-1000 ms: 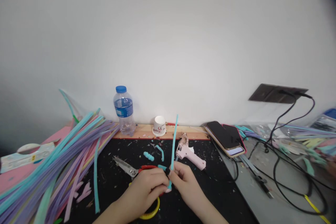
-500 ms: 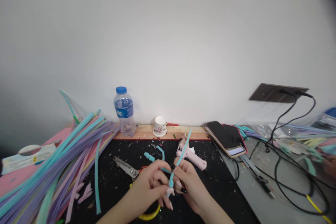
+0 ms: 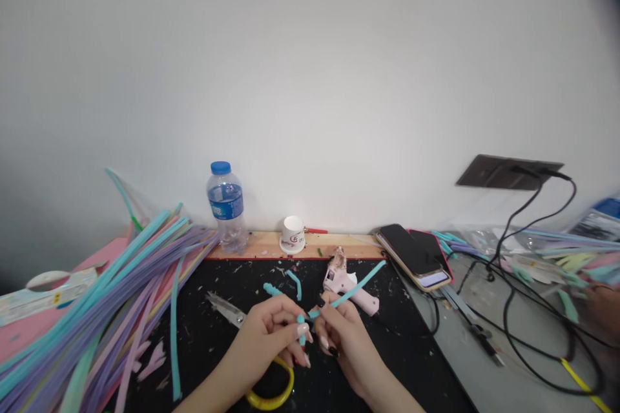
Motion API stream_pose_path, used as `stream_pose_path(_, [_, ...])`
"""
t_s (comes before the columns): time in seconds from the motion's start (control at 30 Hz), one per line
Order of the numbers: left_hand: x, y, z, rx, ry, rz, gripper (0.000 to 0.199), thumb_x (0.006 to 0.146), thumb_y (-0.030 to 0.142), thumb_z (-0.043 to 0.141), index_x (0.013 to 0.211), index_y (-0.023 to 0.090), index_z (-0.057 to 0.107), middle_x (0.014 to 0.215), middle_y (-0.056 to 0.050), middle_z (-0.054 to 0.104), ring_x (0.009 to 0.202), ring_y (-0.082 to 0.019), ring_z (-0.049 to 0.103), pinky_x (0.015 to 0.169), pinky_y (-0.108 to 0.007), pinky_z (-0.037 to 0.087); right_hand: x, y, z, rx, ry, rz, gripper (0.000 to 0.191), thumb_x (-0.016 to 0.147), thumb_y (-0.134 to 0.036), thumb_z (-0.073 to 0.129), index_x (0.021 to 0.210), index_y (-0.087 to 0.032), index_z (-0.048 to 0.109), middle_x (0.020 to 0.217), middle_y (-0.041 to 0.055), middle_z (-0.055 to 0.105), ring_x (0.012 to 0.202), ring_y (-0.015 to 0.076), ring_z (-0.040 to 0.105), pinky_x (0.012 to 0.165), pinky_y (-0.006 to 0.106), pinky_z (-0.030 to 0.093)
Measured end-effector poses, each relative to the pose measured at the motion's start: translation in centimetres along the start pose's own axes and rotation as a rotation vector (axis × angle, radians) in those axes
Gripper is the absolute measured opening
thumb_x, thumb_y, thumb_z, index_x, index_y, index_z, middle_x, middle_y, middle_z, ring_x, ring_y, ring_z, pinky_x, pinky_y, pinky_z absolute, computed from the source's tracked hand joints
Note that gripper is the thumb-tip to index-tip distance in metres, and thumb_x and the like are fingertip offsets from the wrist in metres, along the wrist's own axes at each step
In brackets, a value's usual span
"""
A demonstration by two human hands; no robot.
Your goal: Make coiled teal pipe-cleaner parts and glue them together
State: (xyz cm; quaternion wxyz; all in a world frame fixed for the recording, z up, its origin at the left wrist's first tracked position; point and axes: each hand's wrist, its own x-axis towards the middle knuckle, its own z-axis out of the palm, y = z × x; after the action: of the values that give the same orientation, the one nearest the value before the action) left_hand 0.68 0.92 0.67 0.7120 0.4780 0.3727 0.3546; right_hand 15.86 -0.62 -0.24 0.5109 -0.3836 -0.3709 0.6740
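Note:
Between finger and thumb, my left hand (image 3: 278, 332) pinches a small coiled end of turquoise pipe cleaner (image 3: 301, 329). Close beside it, my right hand (image 3: 343, 329) grips a turquoise pipe cleaner strip (image 3: 361, 284), whose free end points up to the right over the glue gun. Whether the two turquoise pieces are joined I cannot tell. Behind my left hand lie a curled turquoise piece (image 3: 272, 289) and a short bent one (image 3: 294, 284). Scissors (image 3: 227, 311) with yellow handles lie partly under my left hand. The pink glue gun (image 3: 346, 282) rests just behind my right hand.
Many pastel pipe cleaners (image 3: 126, 290) spread over the left side. A water bottle (image 3: 227, 206) and a paper cup (image 3: 292, 235) stand by the wall. Phones (image 3: 416, 255), black cables (image 3: 508, 329) and more pipe cleaners are at the right, with another person's hand (image 3: 603, 310) at the edge.
My hands have moved slightly apart. The strip in my right hand has swung from nearly upright to leaning right, and the coiled end now shows in my left fingers.

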Motion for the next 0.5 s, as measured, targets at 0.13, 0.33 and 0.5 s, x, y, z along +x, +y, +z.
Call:
stream_pose_path(0.13, [0.2, -0.3, -0.2, 0.031, 0.074, 0.034, 0.021, 0.07, 0.029, 0.064, 0.072, 0.016, 0.048, 0.055, 0.003, 0.063, 0.044, -0.013, 0.064, 0.038, -0.016, 0.043, -0.3, -0.3, 0.2, -0.21, 0.028, -0.102, 0.029, 0.084, -0.039, 0.048, 0.066, -0.018, 0.042, 0.043, -0.0075, 0.042, 0.038, 0.0058, 0.027, 0.04, 0.021, 0.015])
stream_pose_path(0.33, [-0.1, 0.3, 0.0, 0.338, 0.193, 0.081, 0.018, 0.075, 0.029, 0.059, 0.065, 0.016, 0.05, 0.051, 0.0, 0.065, 0.048, -0.014, 0.063, 0.046, -0.02, 0.048, -0.9, -0.9, 0.4, -0.706, 0.045, -0.312, 0.035, 0.088, -0.03, 0.041, 0.055, -0.017, 0.044, 0.048, -0.004, 0.045, 0.048, 0.0094, 0.04, 0.05, 0.022, 0.029])
stream_pose_path(0.5, [-0.1, 0.5, -0.2, 0.376, 0.117, 0.093, 0.019, 0.078, 0.03, 0.054, 0.069, 0.014, 0.058, 0.058, -0.001, 0.066, 0.056, -0.016, 0.065, 0.053, -0.023, 0.051, -0.9, -1.1, 0.4, -0.75, 0.102, -0.314, 0.036, 0.089, -0.029, 0.04, 0.055, -0.018, 0.043, 0.049, -0.004, 0.043, 0.048, 0.01, 0.04, 0.049, 0.022, 0.03])
